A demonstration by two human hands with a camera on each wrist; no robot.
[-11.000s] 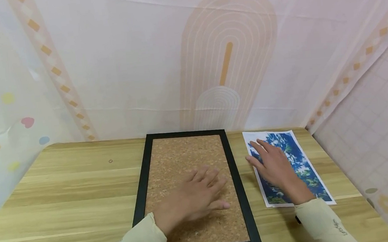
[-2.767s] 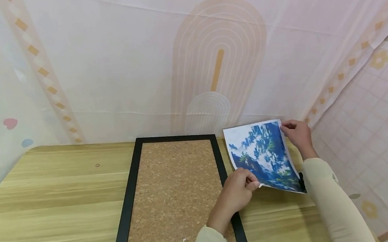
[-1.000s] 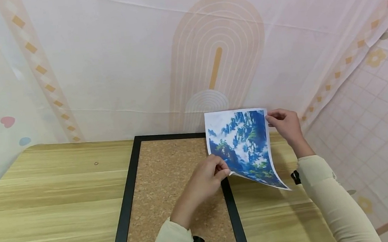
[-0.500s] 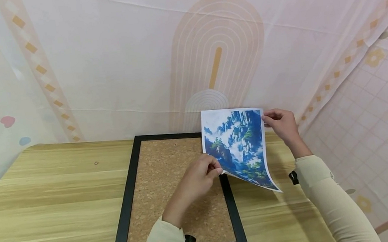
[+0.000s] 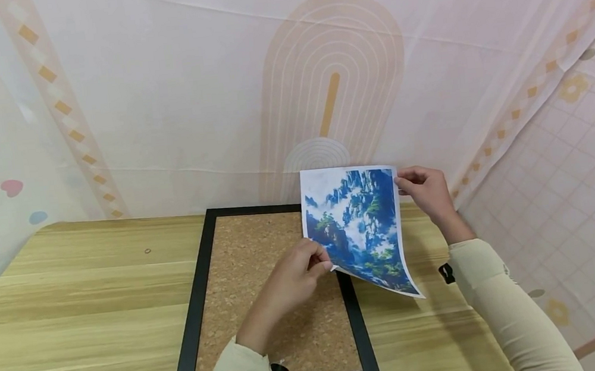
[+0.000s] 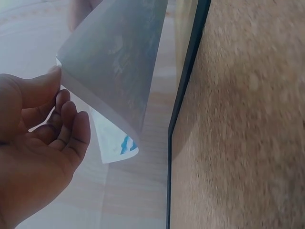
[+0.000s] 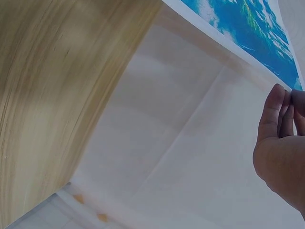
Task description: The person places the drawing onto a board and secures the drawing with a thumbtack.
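1. A wooden table (image 5: 83, 301) with pale, streaked grain is seen across the lower part of the head view.
2. Behind it, a thin pinkish curtain (image 5: 203, 99) printed with arches and diamond bands is hung; a tiled pattern is shown at the right edge.
3. A rectangular cork board (image 5: 265, 296) with a rough, speckled surface and a narrow black frame is laid flat in the lower centre.
4. A glossy printed picture (image 5: 357, 224) of blue mountains with a white border is held in the air, tilted, above the board's right edge, in the centre of the frame.
5. Its lower left edge is pinched by the left hand (image 5: 290, 281).
6. Its upper right corner is pinched by the right hand (image 5: 421, 188).
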